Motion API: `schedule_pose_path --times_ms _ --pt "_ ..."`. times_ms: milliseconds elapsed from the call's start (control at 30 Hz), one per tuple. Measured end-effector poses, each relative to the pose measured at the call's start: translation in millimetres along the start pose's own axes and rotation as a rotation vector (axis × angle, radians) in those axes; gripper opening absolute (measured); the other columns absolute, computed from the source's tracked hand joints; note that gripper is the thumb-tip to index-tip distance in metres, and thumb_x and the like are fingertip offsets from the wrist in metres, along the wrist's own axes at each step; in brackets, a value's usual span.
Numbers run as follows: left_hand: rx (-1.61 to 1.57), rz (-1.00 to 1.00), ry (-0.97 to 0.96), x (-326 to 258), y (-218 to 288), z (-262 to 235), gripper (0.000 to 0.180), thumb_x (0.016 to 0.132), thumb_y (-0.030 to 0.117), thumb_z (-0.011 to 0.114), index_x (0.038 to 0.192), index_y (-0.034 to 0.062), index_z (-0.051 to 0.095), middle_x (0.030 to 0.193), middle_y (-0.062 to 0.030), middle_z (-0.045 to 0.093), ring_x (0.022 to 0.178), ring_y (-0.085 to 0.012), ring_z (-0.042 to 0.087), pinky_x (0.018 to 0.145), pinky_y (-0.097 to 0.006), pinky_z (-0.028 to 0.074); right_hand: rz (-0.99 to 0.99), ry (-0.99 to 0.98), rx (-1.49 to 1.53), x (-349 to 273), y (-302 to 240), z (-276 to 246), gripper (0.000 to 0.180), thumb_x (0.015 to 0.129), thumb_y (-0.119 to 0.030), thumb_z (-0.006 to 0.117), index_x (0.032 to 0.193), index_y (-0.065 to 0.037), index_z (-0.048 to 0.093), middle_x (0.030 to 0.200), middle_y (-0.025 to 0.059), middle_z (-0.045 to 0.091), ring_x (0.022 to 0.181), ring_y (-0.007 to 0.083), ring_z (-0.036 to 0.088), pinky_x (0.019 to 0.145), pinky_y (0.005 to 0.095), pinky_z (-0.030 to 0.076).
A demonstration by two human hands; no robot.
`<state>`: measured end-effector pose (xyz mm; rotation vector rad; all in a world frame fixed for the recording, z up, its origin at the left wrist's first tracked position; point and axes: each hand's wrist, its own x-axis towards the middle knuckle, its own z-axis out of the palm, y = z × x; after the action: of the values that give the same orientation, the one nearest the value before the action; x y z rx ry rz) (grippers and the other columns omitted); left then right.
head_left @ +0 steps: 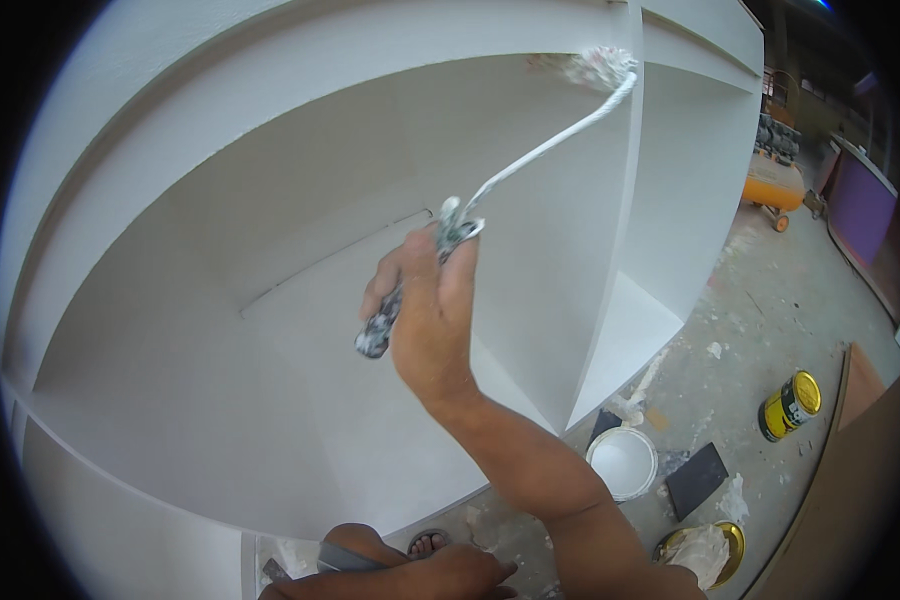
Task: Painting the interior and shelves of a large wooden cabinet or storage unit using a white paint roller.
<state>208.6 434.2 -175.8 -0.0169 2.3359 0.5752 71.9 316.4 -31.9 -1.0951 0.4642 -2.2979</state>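
Observation:
My right hand [430, 310] is wrapped around the paint-spattered handle of a paint roller [555, 137]. The roller's long white-coated rod slants up and to the right. Its fluffy, wet-looking head, smeared by motion, is at the far upper rail of a white cabinet [270, 250], close to an upright divider [620, 200]. My left hand [475, 570] is low by my knees, at the bottom of the view. Its fingers are mostly hidden, so I cannot make out their pose.
On the paint-spotted floor to the right stand a white paint bucket [622, 463] and a yellow-and-black can [790, 406]. A dark flat piece [697, 482] and a can with crumpled plastic [702, 552] lie nearby. Farther back is an orange air compressor [773, 185].

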Motion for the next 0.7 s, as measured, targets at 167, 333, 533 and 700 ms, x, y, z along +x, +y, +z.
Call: schedule_pose_path --times_ms 167,333,533,700 --pt "-0.129 0.141 0.294 -27 -9 -7 0.036 0.097 0.023 0.06 0.127 0.0037 0.06 0.091 -0.0166 0.07 0.081 -0.0362 0.07 0.072 -0.049 0.052 0.045 -0.23 -0.153 -78 39 12 0.023 0.108 -0.024 0.046 0.111 -0.003 0.036 0.069 0.0014 0.052 0.056 0.0093 0.05 0.053 0.0261 0.043" --pt "-0.525 0.417 1.206 -89 -37 -49 0.028 0.1 0.025 0.061 0.085 0.0014 0.066 0.08 -0.0117 0.069 0.063 -0.0234 0.065 0.061 -0.035 0.051 0.08 -0.102 -0.253 -51 18 -33 0.018 0.108 -0.024 0.047 0.109 -0.006 0.044 0.065 -0.0007 0.048 0.054 0.0095 0.047 0.052 0.0276 0.041" --pt "-0.664 0.055 1.454 -73 -34 -50 0.014 0.096 0.011 0.065 0.086 0.0011 0.069 0.08 -0.0081 0.069 0.071 -0.0146 0.063 0.066 -0.03 0.051 0.05 -0.077 -0.369 -30 -20 -87 0.018 0.108 -0.024 0.045 0.103 -0.006 0.044 0.067 0.0001 0.051 0.05 0.0073 0.049 0.047 0.0228 0.042" --pt "-0.218 0.254 0.754 -1 -12 -23 0.026 0.1 0.029 0.059 0.111 0.007 0.067 0.096 -0.0139 0.07 0.085 -0.0321 0.068 0.076 -0.042 0.054 -0.486 -0.589 -1.15 -10 -61 -82 0.025 0.103 -0.028 0.058 0.096 -0.004 0.052 0.063 0.0059 0.056 0.048 0.0188 0.055 0.047 0.0312 0.044"
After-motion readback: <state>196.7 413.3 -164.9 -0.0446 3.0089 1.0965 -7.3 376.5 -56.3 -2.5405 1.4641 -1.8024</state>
